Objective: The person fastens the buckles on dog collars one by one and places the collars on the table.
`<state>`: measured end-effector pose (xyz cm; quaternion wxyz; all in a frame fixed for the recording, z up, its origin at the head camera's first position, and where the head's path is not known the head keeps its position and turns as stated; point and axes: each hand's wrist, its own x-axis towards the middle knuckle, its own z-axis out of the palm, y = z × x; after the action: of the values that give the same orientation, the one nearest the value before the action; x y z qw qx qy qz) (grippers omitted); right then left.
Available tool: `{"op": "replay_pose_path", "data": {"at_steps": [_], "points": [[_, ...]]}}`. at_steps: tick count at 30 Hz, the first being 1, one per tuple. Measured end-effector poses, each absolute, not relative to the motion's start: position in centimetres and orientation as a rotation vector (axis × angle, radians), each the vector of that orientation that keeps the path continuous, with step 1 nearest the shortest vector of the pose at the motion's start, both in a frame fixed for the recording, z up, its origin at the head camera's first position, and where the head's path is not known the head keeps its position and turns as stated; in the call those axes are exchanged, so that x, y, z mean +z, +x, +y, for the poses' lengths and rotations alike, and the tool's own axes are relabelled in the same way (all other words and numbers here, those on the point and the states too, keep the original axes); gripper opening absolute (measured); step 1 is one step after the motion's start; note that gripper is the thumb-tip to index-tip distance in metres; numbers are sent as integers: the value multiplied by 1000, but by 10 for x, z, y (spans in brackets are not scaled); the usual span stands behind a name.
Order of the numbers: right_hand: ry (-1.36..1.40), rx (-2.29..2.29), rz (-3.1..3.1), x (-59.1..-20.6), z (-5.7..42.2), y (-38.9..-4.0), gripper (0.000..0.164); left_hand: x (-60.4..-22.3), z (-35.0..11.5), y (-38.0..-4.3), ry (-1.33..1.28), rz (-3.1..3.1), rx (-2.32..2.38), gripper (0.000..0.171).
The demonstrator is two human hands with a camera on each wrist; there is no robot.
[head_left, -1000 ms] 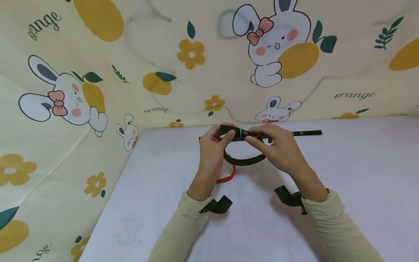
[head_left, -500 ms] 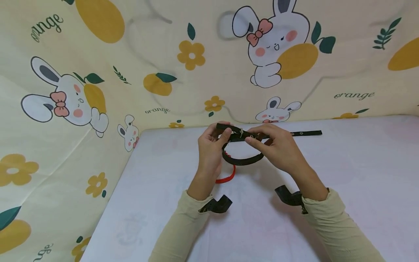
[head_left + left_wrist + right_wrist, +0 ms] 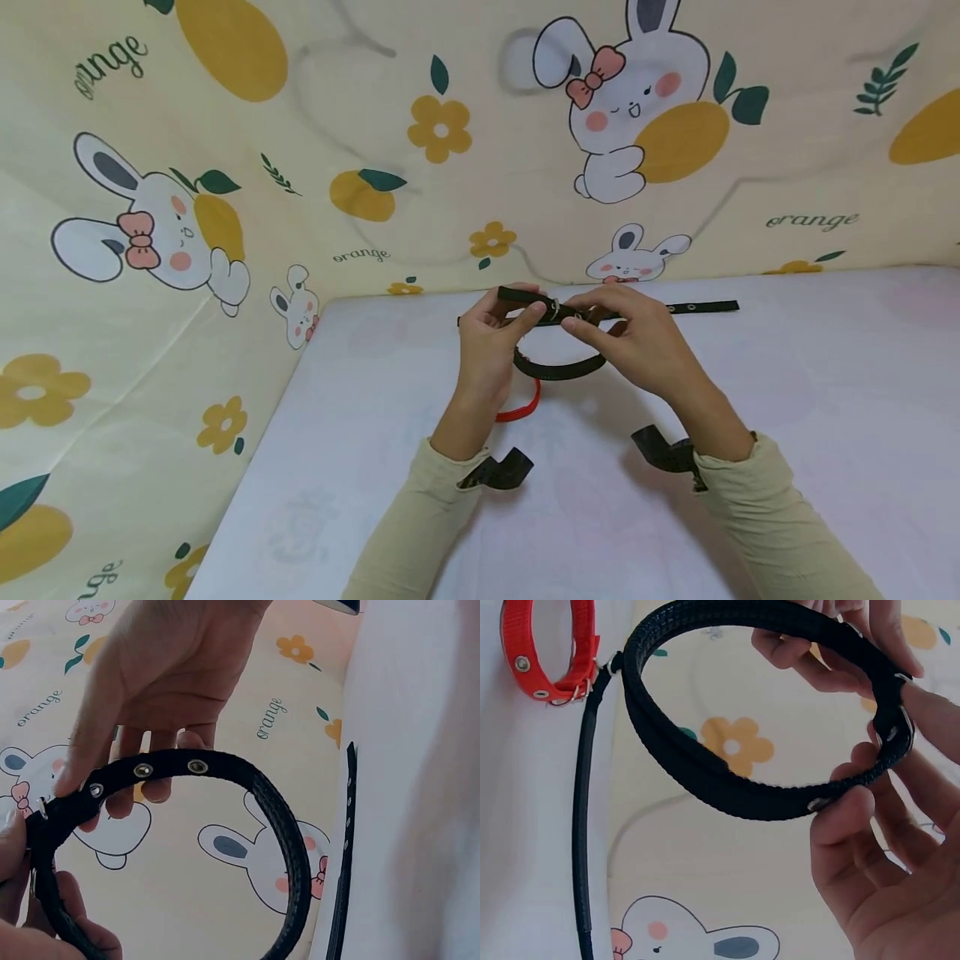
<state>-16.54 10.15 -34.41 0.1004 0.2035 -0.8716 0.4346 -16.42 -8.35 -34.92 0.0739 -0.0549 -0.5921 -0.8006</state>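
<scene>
A black collar point(image 3: 558, 372) with metal eyelets and a buckle point(image 3: 907, 731) is held up in a loop above the table's far side. My left hand point(image 3: 486, 354) pinches it near the buckle, thumb on top, and the collar's free end sticks out past that thumb. My right hand point(image 3: 641, 333) pinches the band on the buckle's other side. In the left wrist view, my right hand point(image 3: 172, 667) is at the top, behind the eyelets, and part of my left hand point(image 3: 45, 937) shows at lower left. Fingers partly hide the buckle.
A red collar point(image 3: 521, 412) with eyelets lies on the white table point(image 3: 360, 467), partly behind my left wrist. Another black strap point(image 3: 701, 307) with eyelets lies straight along the far edge. Behind hangs a patterned cloth point(image 3: 442, 183). Black pieces point(image 3: 506, 469) stick out from both cuffs.
The collar's free end rose and bent, then came down slightly at the buckle. My left thumb has shifted a little right along the strap. Both hands keep their hold.
</scene>
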Motion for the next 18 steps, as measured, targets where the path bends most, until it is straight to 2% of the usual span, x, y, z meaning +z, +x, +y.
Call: {"op": "replay_pose_path", "data": {"at_steps": [7, 14, 18], "points": [[651, 1272, -2613, -344, 104, -168, 20, -346, -87, -165, -151, -1674, -2476, 14], [584, 1349, -2540, -344, 106, -167, 24, -345, -88, -165, -203, -1708, -2484, 22], [524, 1441, -2485, -343, 109, -167, 24, -347, -90, -165, -255, -1937, -2320, 29]]}}
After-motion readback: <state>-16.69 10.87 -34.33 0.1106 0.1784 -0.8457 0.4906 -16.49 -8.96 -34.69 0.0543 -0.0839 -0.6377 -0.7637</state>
